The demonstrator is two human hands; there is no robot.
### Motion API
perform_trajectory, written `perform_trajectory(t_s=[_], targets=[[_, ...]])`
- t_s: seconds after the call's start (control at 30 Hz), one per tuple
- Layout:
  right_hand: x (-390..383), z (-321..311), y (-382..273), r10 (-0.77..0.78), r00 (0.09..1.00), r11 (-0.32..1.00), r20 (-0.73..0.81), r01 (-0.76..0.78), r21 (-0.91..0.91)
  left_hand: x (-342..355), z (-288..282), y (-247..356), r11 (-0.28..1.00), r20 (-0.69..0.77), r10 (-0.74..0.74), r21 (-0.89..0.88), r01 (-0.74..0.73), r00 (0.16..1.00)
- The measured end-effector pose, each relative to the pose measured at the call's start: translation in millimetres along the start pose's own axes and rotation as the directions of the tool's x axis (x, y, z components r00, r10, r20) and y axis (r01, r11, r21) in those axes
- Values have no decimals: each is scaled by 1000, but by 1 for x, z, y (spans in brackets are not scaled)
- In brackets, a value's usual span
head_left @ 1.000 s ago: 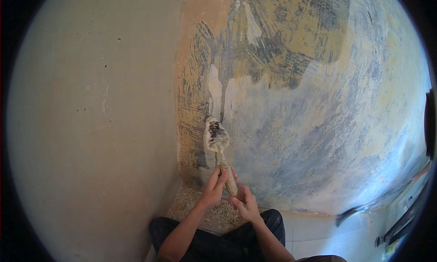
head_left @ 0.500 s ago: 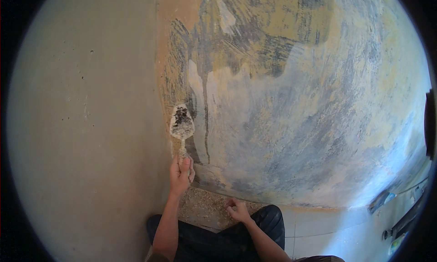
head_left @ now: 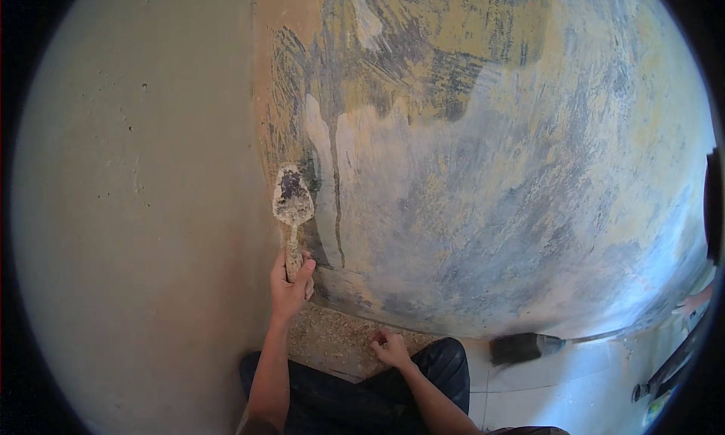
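My left hand (head_left: 291,284) grips the handle of a pointing trowel (head_left: 292,193), crusted with pale plaster and dark residue, blade upward, in front of the mottled painted wall (head_left: 491,193) near its corner with the plain wall (head_left: 136,231). Whether the blade touches the wall I cannot tell. My right hand (head_left: 387,348) is lower down, fingers curled closed over crumbled debris (head_left: 332,333) on the floor; what it holds, if anything, I cannot make out. My dark-trousered legs are folded below.
On the tiled floor (head_left: 544,397) at lower right lies a dark brush head (head_left: 529,348) on a long handle. Another person's hand (head_left: 691,304) shows at the far right, beside dark tubular objects (head_left: 664,374).
The trowel has moved left and up, from both my hands into my left alone. My right hand has let go and curled. The brush head has swept leftward along the floor at right.
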State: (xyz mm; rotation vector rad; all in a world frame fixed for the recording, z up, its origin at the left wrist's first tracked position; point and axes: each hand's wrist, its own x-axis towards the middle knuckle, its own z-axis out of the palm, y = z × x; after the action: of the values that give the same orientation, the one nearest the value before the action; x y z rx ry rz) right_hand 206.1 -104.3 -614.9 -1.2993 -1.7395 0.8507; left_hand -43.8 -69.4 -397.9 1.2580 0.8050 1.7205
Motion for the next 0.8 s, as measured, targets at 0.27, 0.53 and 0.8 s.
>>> perform_trajectory(t_s=[0.27, 0.53, 0.8], targets=[[-1, -11, -16, -71, 996, 997, 59, 70, 24, 1, 2, 3, 993, -47, 74, 99, -69, 996], [0, -35, -31, -378, 925, 905, 32, 376, -200, 4, 0, 3, 974, -43, 116, 203, -105, 992], [64, -265, -216, -836, 516, 356, -186, 254, -899, 9, -4, -14, 976, -68, 155, 164, -142, 986]])
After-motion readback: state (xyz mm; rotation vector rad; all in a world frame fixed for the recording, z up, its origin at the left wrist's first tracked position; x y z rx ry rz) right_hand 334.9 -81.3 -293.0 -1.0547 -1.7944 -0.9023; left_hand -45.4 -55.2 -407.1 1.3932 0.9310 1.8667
